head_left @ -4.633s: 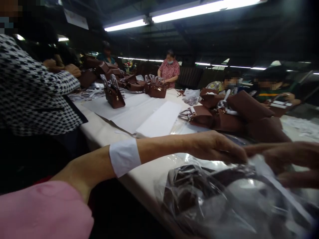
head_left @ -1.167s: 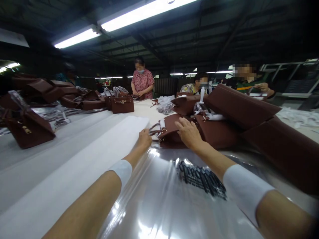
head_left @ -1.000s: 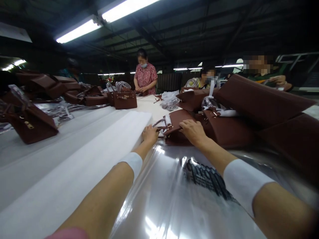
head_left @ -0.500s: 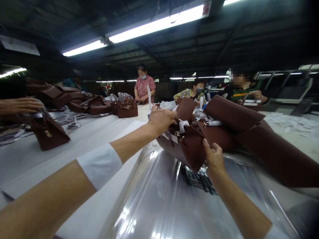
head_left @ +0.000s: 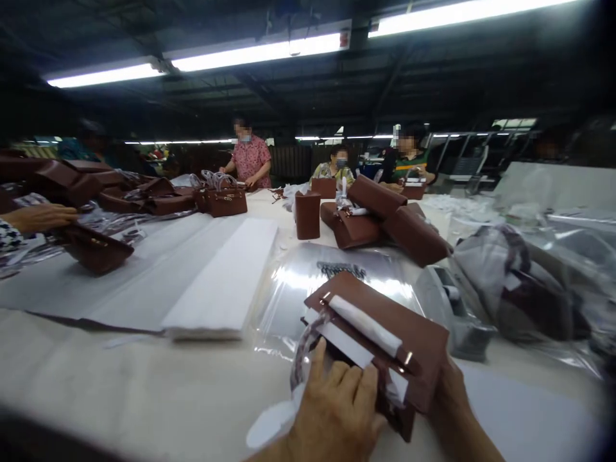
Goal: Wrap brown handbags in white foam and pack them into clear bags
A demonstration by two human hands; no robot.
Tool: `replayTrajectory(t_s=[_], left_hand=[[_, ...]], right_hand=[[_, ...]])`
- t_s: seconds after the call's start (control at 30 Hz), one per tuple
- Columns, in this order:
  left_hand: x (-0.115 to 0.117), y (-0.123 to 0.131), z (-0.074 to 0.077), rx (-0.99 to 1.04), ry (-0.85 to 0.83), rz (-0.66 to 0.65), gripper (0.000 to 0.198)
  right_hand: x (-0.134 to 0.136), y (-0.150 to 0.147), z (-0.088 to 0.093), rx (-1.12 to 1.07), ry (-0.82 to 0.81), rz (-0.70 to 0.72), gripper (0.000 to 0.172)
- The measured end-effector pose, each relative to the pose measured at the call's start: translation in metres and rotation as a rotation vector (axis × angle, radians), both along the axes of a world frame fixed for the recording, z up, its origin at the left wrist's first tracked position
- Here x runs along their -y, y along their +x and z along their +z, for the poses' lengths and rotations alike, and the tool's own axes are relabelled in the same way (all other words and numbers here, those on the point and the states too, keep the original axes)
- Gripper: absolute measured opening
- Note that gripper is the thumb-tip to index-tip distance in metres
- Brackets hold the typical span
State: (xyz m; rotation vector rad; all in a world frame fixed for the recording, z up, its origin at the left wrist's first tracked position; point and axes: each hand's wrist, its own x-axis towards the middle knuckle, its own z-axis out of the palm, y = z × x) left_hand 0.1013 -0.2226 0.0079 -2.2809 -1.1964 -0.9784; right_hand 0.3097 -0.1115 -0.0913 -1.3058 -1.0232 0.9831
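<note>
A brown handbag (head_left: 385, 308) is tilted near the table's front, its top side facing me. White wrapping covers its handle, and white strips lie along the opening. My left hand (head_left: 337, 404) rests over the opening side with its fingers bent against the bag. My right hand (head_left: 450, 391) grips the bag's right end from below, its fingers partly hidden behind it. A looped, wrapped strap (head_left: 301, 359) hangs beside my left hand. Just beyond the bag lies a stack of clear plastic bags (head_left: 289, 289) with dark printing.
White sheets (head_left: 221, 276) are stacked at left. Brown bags (head_left: 414, 234) are piled beyond the plastic, with more at far left. Another person's hand (head_left: 43, 217) holds a brown bag there. A grey tape dispenser (head_left: 457, 314) stands at right. Several people are across the table.
Both hands have brought a brown bag from the pile back towards me, over the near table. The view has turned right, and the plastic stack is uncovered.
</note>
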Motion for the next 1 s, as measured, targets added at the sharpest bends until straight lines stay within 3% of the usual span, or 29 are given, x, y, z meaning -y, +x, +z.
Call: replayTrajectory(t_s=[0.1,0.17,0.2,0.3,0.37,0.43,0.57,0.7,0.83,0.9,1.0], left_hand=[[0.030,-0.009,-0.028,0.149,-0.067,-0.195,0.032],[0.041,-0.033,-0.031,0.244,-0.108,-0.166,0.023],[0.043,-0.048,-0.030,0.257,-0.126,-0.088,0.025],[0.040,-0.088,-0.036,0.074,-0.123,0.099,0.042],[0.033,-0.104,-0.050,-0.107,-0.111,0.078,0.050],[0.024,-0.111,-0.067,-0.218,-0.094,0.013,0.050],[0.010,-0.110,-0.081,-0.252,0.000,-0.102,0.029],[0.008,-0.086,-0.073,-0.248,0.033,-0.219,0.013],[0.020,-0.054,-0.071,-0.193,-0.007,-0.264,0.029],[0.025,-0.048,-0.072,-0.164,-0.079,-0.307,0.038],[0.024,-0.055,-0.068,-0.020,-0.188,-0.220,0.047]], right_hand=[[0.001,0.018,-0.003,0.080,-0.014,-0.038,0.052],[0.004,0.025,0.002,0.139,0.006,-0.030,0.052],[0.008,0.027,0.005,0.170,0.020,-0.031,0.053],[0.034,0.027,0.014,0.297,0.087,-0.064,0.049],[0.062,0.021,0.014,0.382,0.153,-0.067,0.046],[0.090,0.009,0.010,0.465,0.249,0.016,0.047],[0.127,-0.019,-0.002,0.776,0.452,0.223,0.064],[0.120,-0.016,0.000,0.828,0.463,0.196,0.058],[0.102,0.017,0.010,0.726,0.350,0.233,0.053],[0.103,0.028,0.014,0.781,0.335,0.182,0.052],[0.113,0.022,0.027,0.955,0.497,0.016,0.047]])
